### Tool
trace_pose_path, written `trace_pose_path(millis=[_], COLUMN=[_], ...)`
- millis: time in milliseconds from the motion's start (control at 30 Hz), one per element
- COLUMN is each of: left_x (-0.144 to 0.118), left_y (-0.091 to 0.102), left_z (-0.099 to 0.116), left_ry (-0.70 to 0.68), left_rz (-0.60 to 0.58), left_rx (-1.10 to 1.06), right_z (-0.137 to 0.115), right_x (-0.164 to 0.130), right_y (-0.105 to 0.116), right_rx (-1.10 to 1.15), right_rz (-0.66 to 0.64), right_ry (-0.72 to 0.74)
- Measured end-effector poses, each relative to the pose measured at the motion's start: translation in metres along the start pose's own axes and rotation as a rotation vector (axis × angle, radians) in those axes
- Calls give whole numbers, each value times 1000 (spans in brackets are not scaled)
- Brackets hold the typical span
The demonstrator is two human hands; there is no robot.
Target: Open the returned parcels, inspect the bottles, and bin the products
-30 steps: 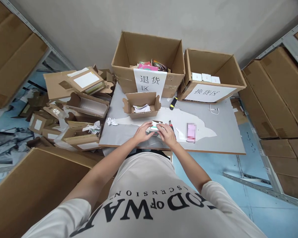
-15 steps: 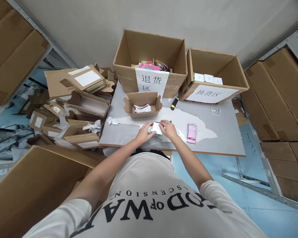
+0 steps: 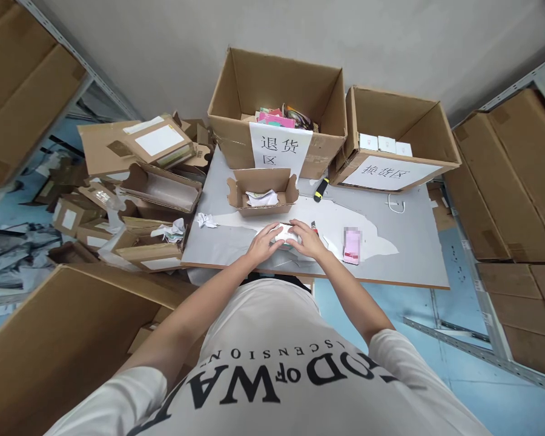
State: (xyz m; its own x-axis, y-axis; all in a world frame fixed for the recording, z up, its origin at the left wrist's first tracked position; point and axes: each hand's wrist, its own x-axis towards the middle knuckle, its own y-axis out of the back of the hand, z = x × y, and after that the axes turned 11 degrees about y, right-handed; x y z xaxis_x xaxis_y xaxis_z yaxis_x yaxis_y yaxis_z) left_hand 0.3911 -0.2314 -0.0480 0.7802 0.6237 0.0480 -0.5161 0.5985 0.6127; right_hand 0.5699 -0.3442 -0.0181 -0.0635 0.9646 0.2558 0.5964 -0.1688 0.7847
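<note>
Between my two hands, near the table's front edge, is a small white box (image 3: 286,232). My left hand (image 3: 263,242) closes on its left side, with the thumb across the near top edge. From the other side my right hand (image 3: 307,238) grips it, fingers curled over the far edge. The fingers cover much of the box. Just beyond sits an open small brown carton (image 3: 264,209) with crumpled white paper (image 3: 261,198) inside. A red and dark object (image 3: 314,226), too small to make out, lies beside my right hand.
A pink-screened phone (image 3: 352,244) and a black-yellow box cutter (image 3: 321,189) lie on the grey table (image 3: 413,242). Two large labelled cartons, one left (image 3: 227,142) and one right (image 3: 452,158), stand at the back. Opened cartons (image 3: 158,188) are heaped at left; a big carton (image 3: 72,339) is near my left arm.
Both hands have shifted their grip on the white box, the right fingers and thumb reaching further around it. The red and dark object beside the right hand shows more clearly. The view has moved slightly.
</note>
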Motion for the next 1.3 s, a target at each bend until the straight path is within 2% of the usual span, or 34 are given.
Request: trace_pose_path(millis=[167, 500, 600, 700, 767, 833, 933, 1033, 1167, 1233, 1300], left_x=[0, 6, 12, 18, 23, 27, 30, 31, 30, 30, 30], left_y=[5, 20, 27, 35, 38, 39, 37, 32, 26, 24, 23], left_z=[-3, -7, -12, -19, -22, -24, -25, -24, -21, -20, -19], left_ry=[-41, -103, -119, -96, -49, 0, 56, 81, 98, 116, 129], left_rz=[-54, -93, -27, 108, 189, 234, 260, 259, 260, 268, 277], left_rx=[-4, 47, 117, 230, 317, 394, 469, 502, 516, 524, 526], right_z=[7, 14, 10, 4, 2, 1, 2, 11, 50, 81, 115], right_x=[-9, 2, 5, 8, 10, 10, 6, 1, -7, -10, -11], right_y=[-2, -14, -9, 12, 39, 78, 156, 245, 355, 396, 422], right_rx=[8, 30, 33, 39, 34, -1, -111, -351, -729, -872, -918], right_rz=[-92, -10, 36, 141, 237, 336, 458, 621, 887, 965, 1016], right_ry=[20, 57, 39, -17, -71, -138, -258, -334, -401, -435, -533])
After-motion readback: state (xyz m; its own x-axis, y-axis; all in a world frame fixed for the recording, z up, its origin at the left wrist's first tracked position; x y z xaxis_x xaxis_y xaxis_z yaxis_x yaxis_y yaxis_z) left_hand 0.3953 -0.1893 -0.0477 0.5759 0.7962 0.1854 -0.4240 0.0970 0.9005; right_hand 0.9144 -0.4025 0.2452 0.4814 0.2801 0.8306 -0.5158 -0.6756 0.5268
